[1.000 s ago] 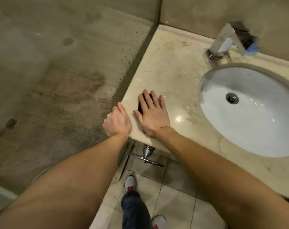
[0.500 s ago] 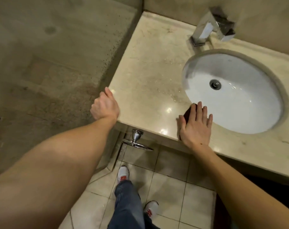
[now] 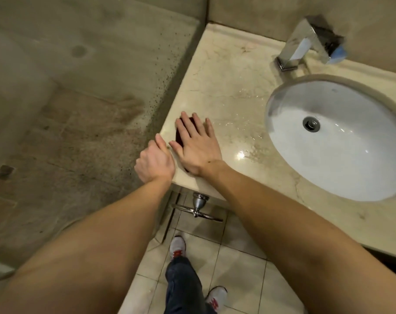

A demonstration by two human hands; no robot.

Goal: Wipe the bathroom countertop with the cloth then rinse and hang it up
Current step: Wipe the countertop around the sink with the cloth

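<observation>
A dark red cloth [image 3: 179, 137] lies near the front left corner of the beige marble countertop [image 3: 233, 87]. My right hand [image 3: 198, 147] presses flat on it with fingers spread, so only slivers of cloth show between thumb and fingers. My left hand [image 3: 154, 164] is curled around the counter's left edge, thumb on top, right beside the right hand. Wet streaks shine on the stone between the cloth and the white oval sink [image 3: 342, 143].
A chrome faucet [image 3: 305, 44] stands behind the sink against the back wall. A stained glass shower wall [image 3: 90, 109] meets the counter's left side. A chrome towel bar [image 3: 198, 206] sticks out below the counter front. My feet [image 3: 177, 247] stand on tiled floor.
Half a second ago my right hand had the cloth at the front edge by the sink; it has slid back left to the corner. My left hand stays on the left edge.
</observation>
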